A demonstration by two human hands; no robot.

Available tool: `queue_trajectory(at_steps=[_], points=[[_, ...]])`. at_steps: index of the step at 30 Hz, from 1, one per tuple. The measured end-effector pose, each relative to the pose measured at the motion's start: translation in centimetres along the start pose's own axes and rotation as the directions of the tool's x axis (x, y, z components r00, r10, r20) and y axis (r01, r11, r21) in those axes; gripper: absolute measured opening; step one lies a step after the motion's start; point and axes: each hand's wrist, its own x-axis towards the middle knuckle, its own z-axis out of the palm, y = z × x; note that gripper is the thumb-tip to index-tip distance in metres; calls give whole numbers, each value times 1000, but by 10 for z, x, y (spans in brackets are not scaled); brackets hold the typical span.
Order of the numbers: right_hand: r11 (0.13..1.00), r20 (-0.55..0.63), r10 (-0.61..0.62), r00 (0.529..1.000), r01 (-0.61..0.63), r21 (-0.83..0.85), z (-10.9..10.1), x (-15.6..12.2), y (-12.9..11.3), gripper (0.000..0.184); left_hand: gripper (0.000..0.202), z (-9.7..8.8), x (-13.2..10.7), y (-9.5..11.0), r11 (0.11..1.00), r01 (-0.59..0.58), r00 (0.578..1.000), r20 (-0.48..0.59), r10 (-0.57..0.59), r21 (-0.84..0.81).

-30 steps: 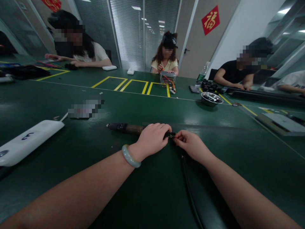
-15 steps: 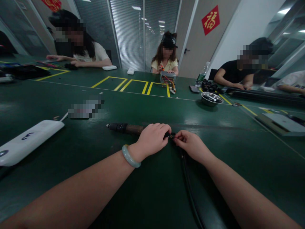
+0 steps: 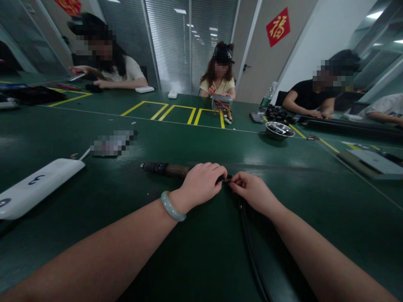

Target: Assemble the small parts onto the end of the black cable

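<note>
An electric screwdriver (image 3: pixel 176 170) lies on its side on the green table, its black nose and silver tip pointing left. My left hand (image 3: pixel 203 181), with a pale bangle at the wrist, is closed over its rear part and hides much of it. Close beside it, my right hand (image 3: pixel 253 189) pinches with thumb and fingertips at the tool's tail end, where a small brassy connector shows. What exactly those fingertips hold is too small to tell. From under the right hand a black cable (image 3: pixel 247 235) runs down towards me.
A white power strip (image 3: pixel 40 184) lies at the left. Further off are a metal bowl (image 3: pixel 279 131), a grey box with wires (image 3: pixel 222 102), a flat grey device (image 3: pixel 371 161) and a bottle (image 3: pixel 268 95). Several people sit around the table.
My hands and the screwdriver stay almost exactly where they were. Across the table at the left, a person's hand has lifted slightly with a flat light object in it.
</note>
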Motion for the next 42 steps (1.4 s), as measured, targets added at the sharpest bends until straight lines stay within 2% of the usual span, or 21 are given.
queue_trajectory(at_steps=[20,26,32,42], points=[[1000,1,2,1000,-2,5,-1,-2,-1,13,12,1,0,1,1000,7,1000,-10,-7,9],[1000,3,9,1000,-9,6,-2,-2,-4,12,18,2,-1,1,999,37,999,-12,-37,16],[1000,-5,13,1000,-13,-1,-1,-2,-3,11,10,1,0,0,1000,4,1000,5,-4,-1],[1000,-1,11,1000,-11,7,-1,-2,-4,13,12,2,0,0,1000,9,1000,-12,-9,5]])
